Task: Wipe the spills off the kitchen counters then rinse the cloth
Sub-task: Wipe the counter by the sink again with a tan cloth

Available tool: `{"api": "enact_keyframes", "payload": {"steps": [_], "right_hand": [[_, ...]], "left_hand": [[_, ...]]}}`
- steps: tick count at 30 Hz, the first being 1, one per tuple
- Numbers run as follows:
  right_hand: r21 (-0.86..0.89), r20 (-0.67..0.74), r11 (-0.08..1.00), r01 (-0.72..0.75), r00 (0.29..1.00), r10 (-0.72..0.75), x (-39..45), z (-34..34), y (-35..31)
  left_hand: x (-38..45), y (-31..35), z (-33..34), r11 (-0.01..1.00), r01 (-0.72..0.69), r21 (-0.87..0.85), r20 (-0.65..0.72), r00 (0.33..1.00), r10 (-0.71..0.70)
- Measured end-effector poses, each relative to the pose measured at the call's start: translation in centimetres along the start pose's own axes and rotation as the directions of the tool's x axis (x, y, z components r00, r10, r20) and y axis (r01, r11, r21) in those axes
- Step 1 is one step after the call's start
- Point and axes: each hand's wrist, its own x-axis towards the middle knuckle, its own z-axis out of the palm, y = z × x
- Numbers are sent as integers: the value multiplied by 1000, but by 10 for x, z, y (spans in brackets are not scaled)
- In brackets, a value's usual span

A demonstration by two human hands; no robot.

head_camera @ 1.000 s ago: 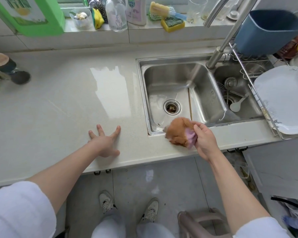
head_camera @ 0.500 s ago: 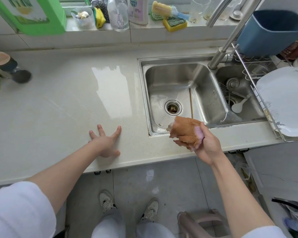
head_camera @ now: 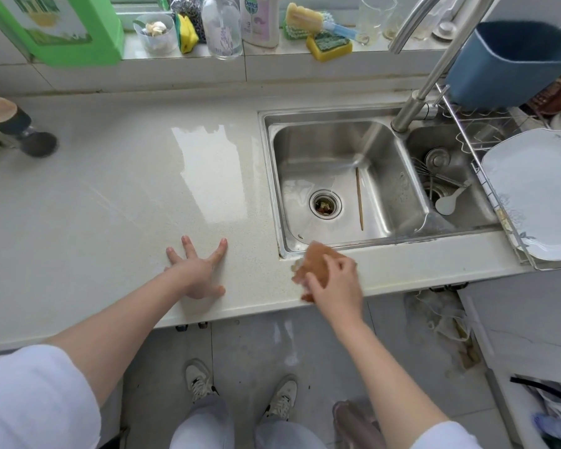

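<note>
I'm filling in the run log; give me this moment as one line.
phase: wiping | right hand: gripping orange cloth on counter at sink front edge | left hand: flat on counter, fingers spread | rinse: not yet done

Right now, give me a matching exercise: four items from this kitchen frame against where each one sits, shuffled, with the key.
Items:
1. left hand
2. cloth
3. chopstick
4. white plate

Places:
A. in the wire rack right of the sink
B. flat on the counter, fingers spread
C. on the floor of the left sink basin
D. in the right hand, at the sink's front edge

Pairs: 1-B, 2-D, 3-C, 4-A
</note>
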Motion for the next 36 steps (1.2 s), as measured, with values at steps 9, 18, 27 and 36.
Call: {"api": "enact_keyframes", "payload": {"steps": [9, 18, 27, 36], "right_hand": [[-76, -272, 935, -346, 910, 314, 50, -66, 102], [-54, -25, 966, 252, 967, -254, 18, 0, 21], [-108, -211, 961, -254, 951, 227, 80, -76, 133], [21, 105, 967, 254, 961, -255, 13, -19, 37]], "left_hand": [[1, 0, 0, 1000, -2, -9, -12, 1000, 1], [0, 1, 0, 1000, -1, -20, -13, 1000, 0], [5, -1, 2, 1000, 5, -8, -12, 1000, -5], [2, 0, 0, 1000, -3, -6, -9, 1000, 3]]}}
